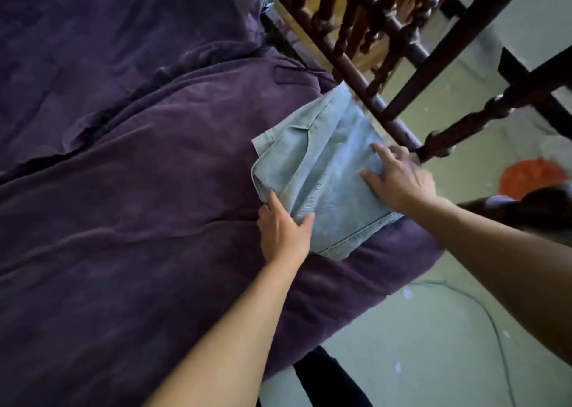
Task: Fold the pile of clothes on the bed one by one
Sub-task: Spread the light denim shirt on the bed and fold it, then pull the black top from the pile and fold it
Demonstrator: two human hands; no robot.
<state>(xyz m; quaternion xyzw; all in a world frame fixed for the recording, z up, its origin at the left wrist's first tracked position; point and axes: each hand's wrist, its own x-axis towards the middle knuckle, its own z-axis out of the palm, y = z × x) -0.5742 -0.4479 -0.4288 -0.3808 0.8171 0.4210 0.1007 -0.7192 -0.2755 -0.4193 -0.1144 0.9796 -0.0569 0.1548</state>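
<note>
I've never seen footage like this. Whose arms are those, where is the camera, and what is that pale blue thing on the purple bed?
There is no machine here: a person wears a wide-angle camera on the head, looking down at both bare arms. That explains the tilted, stretched view. The surface is a bed under a purple cover, with a dark wooden bed rail along its far edge and pale floor beyond. The blue thing is a folded light denim garment lying near the bed's corner. The left hand grips its near edge, thumb on top. The right hand lies flat on it, fingers spread, pressing it down. I see no other clothes in this view.
</note>
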